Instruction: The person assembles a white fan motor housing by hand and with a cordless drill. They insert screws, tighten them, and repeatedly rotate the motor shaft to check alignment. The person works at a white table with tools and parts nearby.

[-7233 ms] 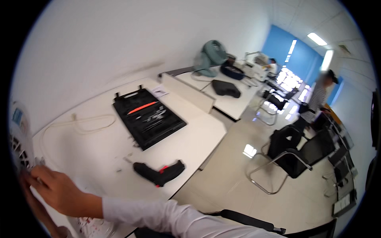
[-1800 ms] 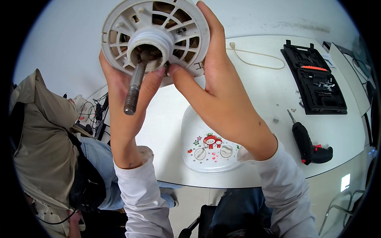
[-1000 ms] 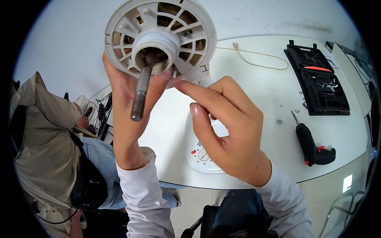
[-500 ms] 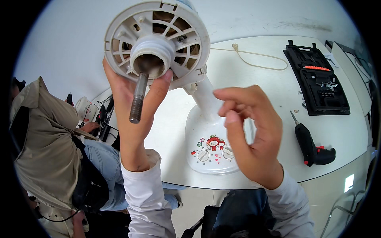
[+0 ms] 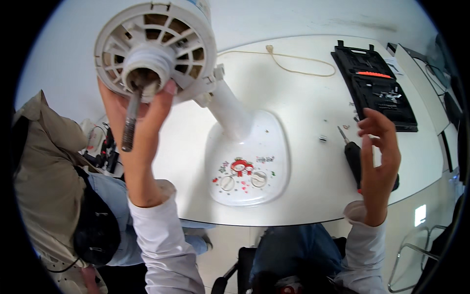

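My left hand [image 5: 155, 109] grips the underside of a white fan motor housing [image 5: 149, 56], its thumb beside the central collar. A bare metal shaft [image 5: 131, 120] with a threaded end sticks out of the collar toward me. Below, a white neck [image 5: 228, 111] joins the housing to the fan base [image 5: 247, 147], which has two dials and red cartoon figures. Off to the right, my right hand [image 5: 381, 149] is raised with fingers apart and nothing in it. It partly covers a black electric screwdriver [image 5: 352, 158] lying on the table.
An opened black tool case [image 5: 387, 105] lies at the back right of the white table [image 5: 308, 186]. A small metal piece [image 5: 322, 139] rests between base and screwdriver. A cream cord [image 5: 303, 72] loops at the back. Another person in a tan top [image 5: 44, 161] is at the left.
My right hand has moved right, from beside the fan neck to over the screwdriver. The small metal piece now shows on the table. My left hand still holds the housing.
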`<state>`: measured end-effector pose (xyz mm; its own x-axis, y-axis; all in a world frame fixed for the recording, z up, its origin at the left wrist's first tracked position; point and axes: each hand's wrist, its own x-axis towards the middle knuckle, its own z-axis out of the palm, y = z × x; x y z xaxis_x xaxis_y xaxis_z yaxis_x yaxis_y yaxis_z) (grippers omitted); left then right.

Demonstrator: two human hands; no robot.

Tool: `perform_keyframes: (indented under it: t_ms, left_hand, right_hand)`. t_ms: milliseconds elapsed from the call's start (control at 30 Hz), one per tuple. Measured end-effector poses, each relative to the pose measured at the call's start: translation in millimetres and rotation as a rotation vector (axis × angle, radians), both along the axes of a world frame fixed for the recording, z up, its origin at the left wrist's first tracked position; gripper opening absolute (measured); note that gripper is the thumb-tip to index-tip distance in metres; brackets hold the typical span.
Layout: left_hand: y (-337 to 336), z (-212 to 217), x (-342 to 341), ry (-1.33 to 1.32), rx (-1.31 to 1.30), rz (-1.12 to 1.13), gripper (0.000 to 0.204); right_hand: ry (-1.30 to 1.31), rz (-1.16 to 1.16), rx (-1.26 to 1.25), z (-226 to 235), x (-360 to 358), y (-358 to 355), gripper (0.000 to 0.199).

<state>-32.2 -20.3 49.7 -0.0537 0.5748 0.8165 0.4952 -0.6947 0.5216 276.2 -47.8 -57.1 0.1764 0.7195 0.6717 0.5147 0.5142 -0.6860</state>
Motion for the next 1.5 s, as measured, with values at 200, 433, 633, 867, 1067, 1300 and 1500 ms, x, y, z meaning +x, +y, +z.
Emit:
perform_keyframes:
  t_ms: [200,433,633,867,1067,1300,1500]
  left_hand:
    - [-3,4,-2,0.038,-0.071,0.016,0.059]
    - [0,17,8,0.048,-0.090,-0.047,0.081]
    - [8,25,2,0.078,-0.128,-0.027,0.085]
    - [6,39,-9,0.415,0.087,0.144,0.102]
    - [17,43,-9,0.323,0.107,-0.079,0.098]
    - [12,52,-16,0.350,-0.084,0.036,0.075]
    - [16,57,-5,0.193,-0.110,-0.103,0.081]
  right_hand:
    - [-0.220,-0.046,-0.397,-37,81,-20,0.043]
    - [-0.529,0.246,-0.697,-21,101,-47,0.078]
    - [-0.758,0.285,-0.721,-26,107,-39,0.088]
    - [-0.490,0.204,-0.439,-34,90,-39,0.067]
    - [0.195,0.531,-0.439,-13,41,-51,0.062]
    - [-0.146,0.698,-0.052,27,-27,-42,0.081]
    - [-0.047,0.730,-0.027,38,-56,-34,0.089]
